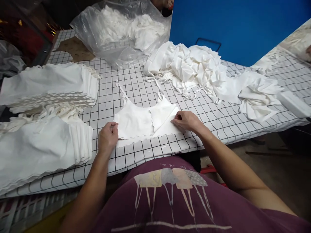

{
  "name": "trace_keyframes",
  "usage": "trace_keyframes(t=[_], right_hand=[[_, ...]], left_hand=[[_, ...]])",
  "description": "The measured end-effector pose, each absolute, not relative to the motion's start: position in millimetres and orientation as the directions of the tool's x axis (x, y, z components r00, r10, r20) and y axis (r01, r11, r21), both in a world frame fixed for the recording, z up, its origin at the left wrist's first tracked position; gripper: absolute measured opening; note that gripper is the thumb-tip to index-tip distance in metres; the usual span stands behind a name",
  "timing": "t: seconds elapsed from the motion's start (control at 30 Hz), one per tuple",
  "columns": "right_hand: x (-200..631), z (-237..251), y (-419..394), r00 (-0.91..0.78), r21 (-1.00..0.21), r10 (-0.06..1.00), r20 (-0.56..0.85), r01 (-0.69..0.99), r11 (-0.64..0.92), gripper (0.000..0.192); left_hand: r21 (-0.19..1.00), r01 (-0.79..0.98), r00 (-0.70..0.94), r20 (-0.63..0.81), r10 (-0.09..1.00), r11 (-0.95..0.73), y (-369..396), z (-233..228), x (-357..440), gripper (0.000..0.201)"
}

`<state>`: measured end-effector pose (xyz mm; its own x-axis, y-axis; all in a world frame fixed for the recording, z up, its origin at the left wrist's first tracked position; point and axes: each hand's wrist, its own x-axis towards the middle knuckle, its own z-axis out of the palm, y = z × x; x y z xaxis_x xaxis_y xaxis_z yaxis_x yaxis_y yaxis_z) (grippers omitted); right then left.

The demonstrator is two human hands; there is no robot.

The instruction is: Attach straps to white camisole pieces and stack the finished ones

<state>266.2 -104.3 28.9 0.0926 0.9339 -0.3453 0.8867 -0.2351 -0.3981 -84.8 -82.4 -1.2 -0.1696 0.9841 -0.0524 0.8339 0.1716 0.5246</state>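
Observation:
A white strappy camisole top [134, 119] with scalloped edges lies flat in front of me, its thin straps pointing away. My left hand [108, 136] pinches the top's left side edge between thumb and fingers. On the other side, my right hand [188, 121] is closed on the right edge of the fabric. A flap on that right half is folded over on a slant, with a wavy edge showing near the middle. The fingertips of both hands partly cover the edges they hold.
Two stacks of white tops, a far one [51, 81] and a near one [43, 142], lie at left. A loose white heap [187, 64] spreads across the right on the checked tablecloth [109, 87]. Behind are a filled clear bag [85, 24], a brown piece [76, 48] and a blue panel [233, 26].

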Motion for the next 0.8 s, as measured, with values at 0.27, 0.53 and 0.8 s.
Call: trace_keyframes(t=[0.27,0.53,0.8], right_hand=[[261.2,21.7,-102.4,0.057,-0.246,0.928,-0.367,0.957,-0.156,0.016],[273.1,30.3,-129.3,0.129,-0.328,0.934,-0.332,0.913,-0.243,0.014],[255.4,6.2,-125.6,0.150,-0.402,0.974,-0.169,0.892,-0.207,0.017]], left_hand=[[0.498,0.858,-0.154,0.021,0.988,0.124,-85.5,-5.5,-83.4,0.026],[0.480,0.867,-0.162,0.022,0.987,0.132,-86.9,-6.1,-81.2,0.027],[0.422,0.899,-0.145,0.042,0.988,0.114,-88.2,-8.7,-82.6,0.029]])
